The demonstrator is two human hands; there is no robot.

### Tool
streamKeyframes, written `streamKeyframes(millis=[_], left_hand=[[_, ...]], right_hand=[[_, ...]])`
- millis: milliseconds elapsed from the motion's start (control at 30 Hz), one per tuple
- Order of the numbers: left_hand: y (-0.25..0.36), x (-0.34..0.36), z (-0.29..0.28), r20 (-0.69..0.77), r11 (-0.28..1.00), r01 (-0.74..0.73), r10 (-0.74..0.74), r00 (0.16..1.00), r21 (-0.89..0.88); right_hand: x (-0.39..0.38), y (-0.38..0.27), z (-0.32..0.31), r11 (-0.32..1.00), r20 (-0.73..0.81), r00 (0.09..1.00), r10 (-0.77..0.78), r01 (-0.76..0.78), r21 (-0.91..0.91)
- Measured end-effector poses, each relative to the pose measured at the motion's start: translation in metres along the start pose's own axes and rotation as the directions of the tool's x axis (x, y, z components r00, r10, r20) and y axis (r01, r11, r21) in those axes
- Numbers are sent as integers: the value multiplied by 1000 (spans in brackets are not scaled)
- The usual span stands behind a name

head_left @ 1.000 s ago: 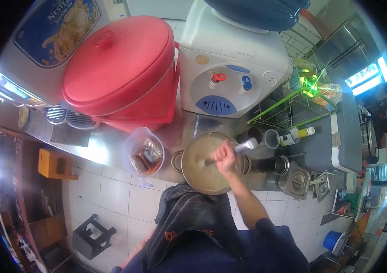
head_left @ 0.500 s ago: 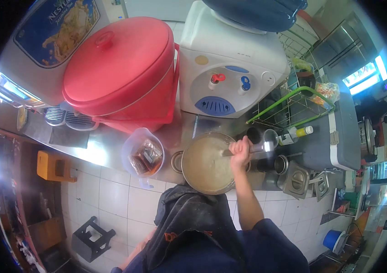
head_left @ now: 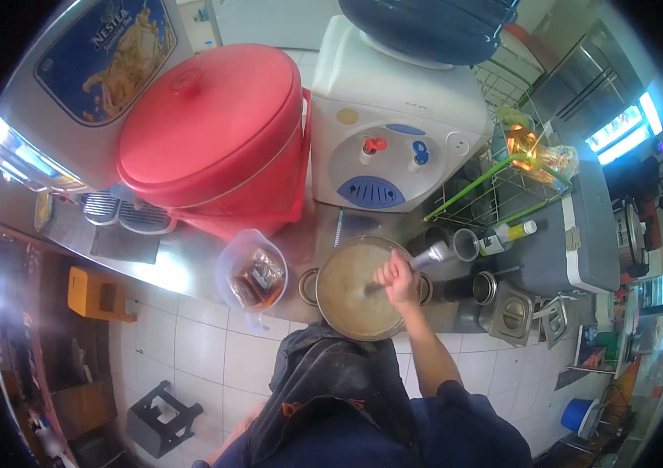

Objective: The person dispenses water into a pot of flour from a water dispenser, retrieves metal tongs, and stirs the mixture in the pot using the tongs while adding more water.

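Note:
My right hand [head_left: 395, 278] is wrapped round the handle of a metal stirring utensil [head_left: 430, 256], whose lower end dips into a cloudy beige liquid in a wide steel pot [head_left: 353, 317]. Left of the pot stands a translucent jug [head_left: 234, 261] holding packets [head_left: 257, 277] and some amber liquid. Only a strip of my left arm [head_left: 235, 429] shows beside the dark apron [head_left: 308, 374]; that hand is hidden. Dark containers [head_left: 466, 287], a clear cup [head_left: 465, 246] and a bottle [head_left: 503, 238] stand right of the pot.
Behind on the steel counter [head_left: 156, 265] stand a red lidded bucket [head_left: 199, 132] and a water dispenser [head_left: 382, 101]. A wire rack [head_left: 464, 199], grey cooler [head_left: 585, 249] and lidded steel pans [head_left: 507, 312] are rightward. A black stool [head_left: 161, 417] and yellow stool [head_left: 97, 292] sit on the floor.
My right hand swung rightward over the pot, then back left and lower, still gripping the utensil. The whole view has shifted slightly, so the counter's items appear a little lower.

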State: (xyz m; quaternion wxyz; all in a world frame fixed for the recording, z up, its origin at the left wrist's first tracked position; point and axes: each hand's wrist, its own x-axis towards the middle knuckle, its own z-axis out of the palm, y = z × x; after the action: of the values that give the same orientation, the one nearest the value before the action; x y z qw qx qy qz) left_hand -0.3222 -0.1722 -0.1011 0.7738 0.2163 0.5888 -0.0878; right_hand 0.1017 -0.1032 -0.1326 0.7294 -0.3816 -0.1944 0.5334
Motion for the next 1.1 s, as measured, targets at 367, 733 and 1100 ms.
streamKeyframes(millis=[367, 733, 1100], left_hand=[[8, -2, -2, -4, 1000, 3, -3, 1000, 15], [0, -6, 3, 24, 1000, 14, -13, 1000, -18], [-2, -8, 11, -1, 996, 5, -5, 1000, -85]], right_hand=[[7, -3, -13, 989, -269, 952, -144, 142, -29], [9, -8, -17, 959, -204, 965, -164, 107, -262], [13, -13, -1, 894, -583, 692, -425, 421, -152]])
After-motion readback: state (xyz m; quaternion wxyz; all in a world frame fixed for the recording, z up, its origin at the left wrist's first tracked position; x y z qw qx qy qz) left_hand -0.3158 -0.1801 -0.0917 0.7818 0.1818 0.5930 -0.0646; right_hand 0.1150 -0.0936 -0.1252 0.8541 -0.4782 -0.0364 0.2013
